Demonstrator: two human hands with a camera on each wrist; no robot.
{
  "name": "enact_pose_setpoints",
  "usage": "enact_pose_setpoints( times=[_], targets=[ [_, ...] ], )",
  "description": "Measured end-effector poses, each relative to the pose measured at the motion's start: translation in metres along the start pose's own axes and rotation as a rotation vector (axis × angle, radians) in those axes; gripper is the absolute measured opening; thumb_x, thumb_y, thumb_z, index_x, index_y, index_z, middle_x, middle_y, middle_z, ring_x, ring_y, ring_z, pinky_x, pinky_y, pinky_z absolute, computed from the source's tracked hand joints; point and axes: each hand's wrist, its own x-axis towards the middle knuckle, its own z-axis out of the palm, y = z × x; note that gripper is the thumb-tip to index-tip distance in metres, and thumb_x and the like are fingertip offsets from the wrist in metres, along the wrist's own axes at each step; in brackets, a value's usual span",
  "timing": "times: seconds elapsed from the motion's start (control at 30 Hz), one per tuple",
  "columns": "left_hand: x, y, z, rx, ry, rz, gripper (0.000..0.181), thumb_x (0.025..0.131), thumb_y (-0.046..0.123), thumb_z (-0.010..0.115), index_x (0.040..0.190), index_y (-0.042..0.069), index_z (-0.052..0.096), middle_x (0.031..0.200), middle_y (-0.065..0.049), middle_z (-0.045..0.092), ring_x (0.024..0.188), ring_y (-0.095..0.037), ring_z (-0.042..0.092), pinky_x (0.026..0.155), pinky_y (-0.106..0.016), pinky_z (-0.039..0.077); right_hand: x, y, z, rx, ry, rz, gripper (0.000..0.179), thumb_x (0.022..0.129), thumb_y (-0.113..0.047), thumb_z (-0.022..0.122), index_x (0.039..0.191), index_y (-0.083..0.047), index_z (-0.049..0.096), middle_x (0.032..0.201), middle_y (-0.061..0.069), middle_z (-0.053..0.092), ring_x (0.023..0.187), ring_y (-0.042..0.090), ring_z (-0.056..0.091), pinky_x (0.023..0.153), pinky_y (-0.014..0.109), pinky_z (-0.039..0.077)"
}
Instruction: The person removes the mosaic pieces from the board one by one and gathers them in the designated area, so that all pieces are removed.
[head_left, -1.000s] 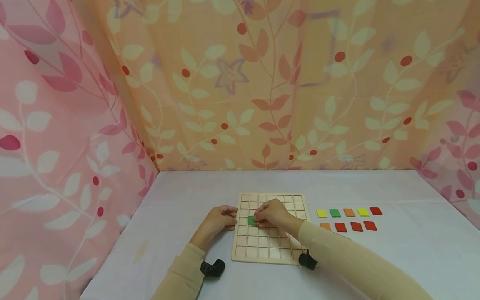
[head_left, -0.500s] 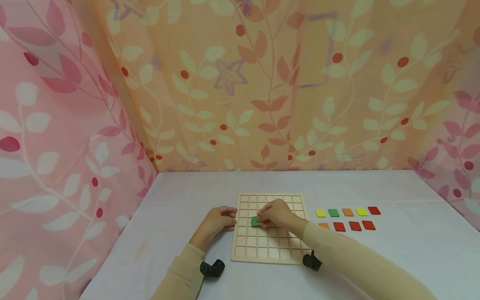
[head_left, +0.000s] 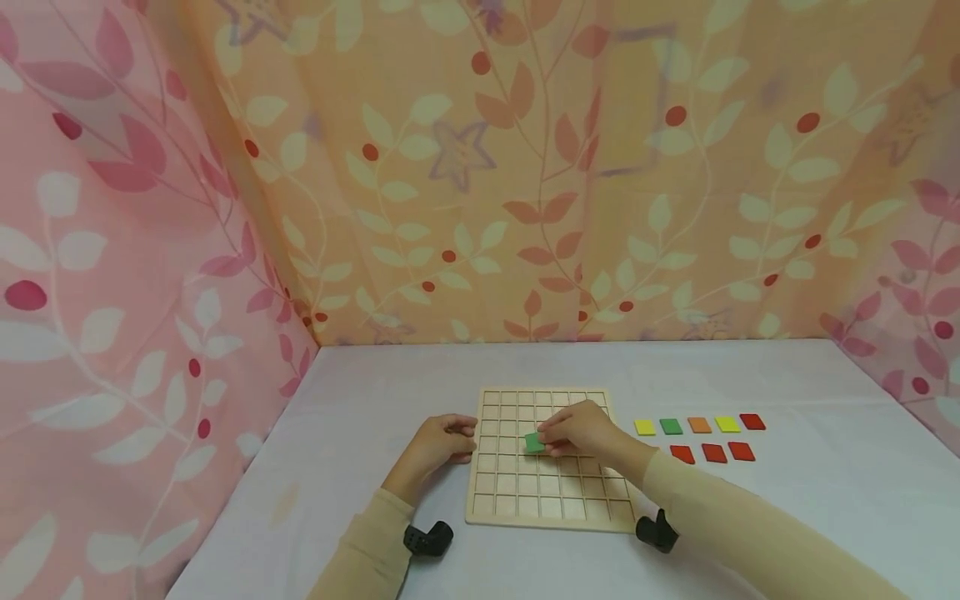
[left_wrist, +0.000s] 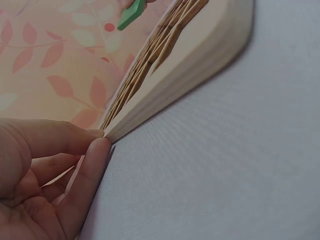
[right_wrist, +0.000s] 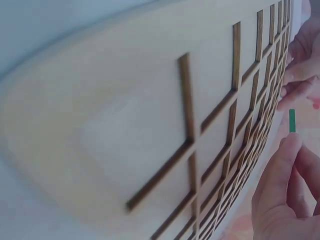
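A square wooden grid board (head_left: 506, 507) with grooved cells lies on the table. Between the thumb and fingers of my right hand (head_left: 583, 432) is a small green square tile (head_left: 534, 442), held over the middle of the board. In the right wrist view the tile (right_wrist: 292, 121) is seen edge-on, clear of the grid. My left hand (head_left: 438, 442) is at the board's left edge. Its thumb and index fingertip pinch that edge in the left wrist view, where the hand (left_wrist: 47, 175) shows with the other fingers curled below.
Right of the board lie loose tiles in two rows, among them a yellow tile (head_left: 645, 427), a green tile (head_left: 671, 427), an orange tile (head_left: 699, 425) and several red ones (head_left: 752, 422). Patterned cloth (head_left: 450, 208) hangs behind the white table (head_left: 360, 392).
My right hand has moved right with the green tile, away from the cells at the left of the board. The left hand stays at the board's edge.
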Motion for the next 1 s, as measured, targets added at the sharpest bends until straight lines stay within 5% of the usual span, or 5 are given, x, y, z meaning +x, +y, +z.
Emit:
enact_pose_setpoints(
  times=[0.6, 1.0],
  targets=[
    [-0.002, 0.0, 0.001, 0.027, -0.009, 0.0, 0.043, 0.082, -0.007, 0.069, 0.125, -0.006, 0.063, 0.1, -0.01, 0.063, 0.076, -0.01, 0.061, 0.066, -0.024, 0.06, -0.028, 0.005, -0.057, -0.102, -0.008, -0.035, 0.028, 0.087, -0.008, 0.073, 0.108, 0.01, 0.071, 0.073, 0.0, 0.072, 0.065, 0.008, 0.067, 0.067, 0.024, 0.061],
    [-0.002, 0.001, 0.0, 0.029, 0.009, 0.006, 0.044, 0.081, -0.008, 0.07, 0.124, -0.006, 0.063, 0.099, -0.009, 0.064, 0.077, -0.01, 0.06, 0.065, -0.023, 0.06, -0.037, 0.01, -0.095, -0.079, 0.02, 0.002, 0.034, 0.089, -0.015, 0.074, 0.114, 0.007, 0.069, 0.077, 0.001, 0.072, 0.068, 0.01, 0.068, 0.069, 0.022, 0.061]
  ],
)
